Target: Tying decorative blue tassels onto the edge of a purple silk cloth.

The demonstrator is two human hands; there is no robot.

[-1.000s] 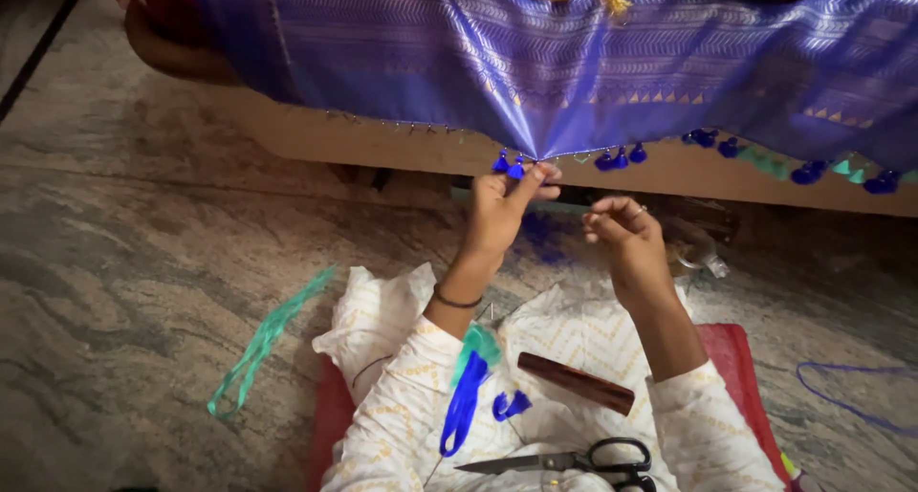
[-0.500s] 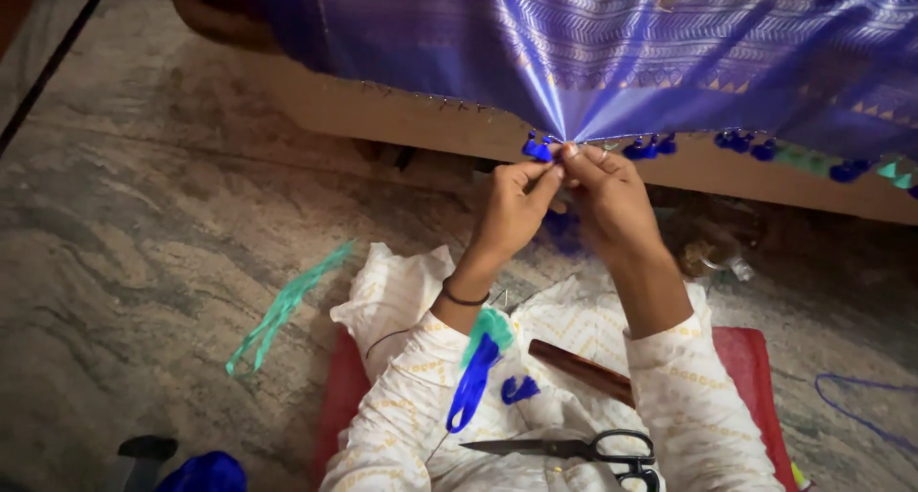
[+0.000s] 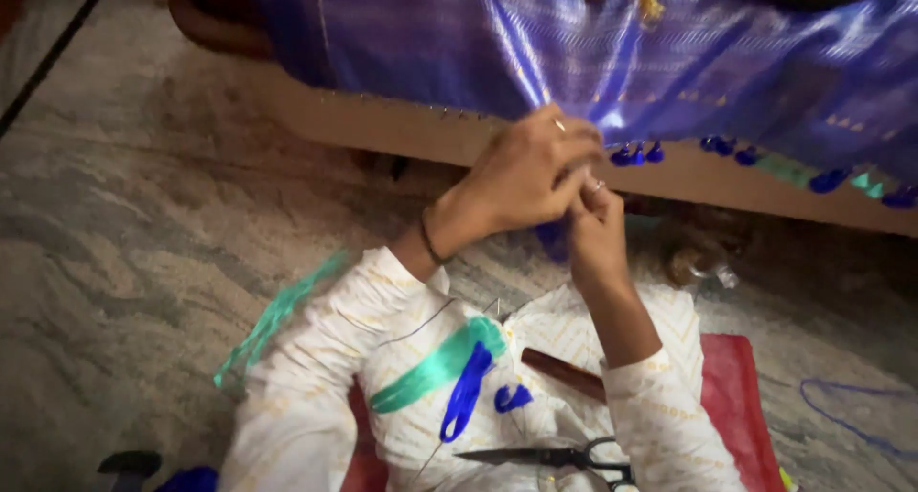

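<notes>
A purple-blue woven cloth (image 3: 688,62) hangs over a wooden edge, with small blue and green tassels (image 3: 639,153) along its hem. My left hand (image 3: 526,174) is turned over and closed around the hem where the cloth puckers. My right hand (image 3: 593,226) sits just below and against it, fingers pinched at the same spot; what they pinch is hidden. On my lap lie a green thread bundle (image 3: 435,366), a blue thread bundle (image 3: 466,393), a small blue tassel (image 3: 513,398), a brown stick-like tool (image 3: 564,373) and black-handled scissors (image 3: 555,456).
A green thread strip (image 3: 273,322) lies on the marbled stone floor at left. A loose blue thread (image 3: 846,406) curls at right. A red cushion (image 3: 741,406) is under me. A small clear object (image 3: 703,262) rests near the wooden base (image 3: 382,129).
My left hand has rolled over on top of the hem and my left arm has swung across. My right hand dropped slightly beneath it. The view is blurred with motion.
</notes>
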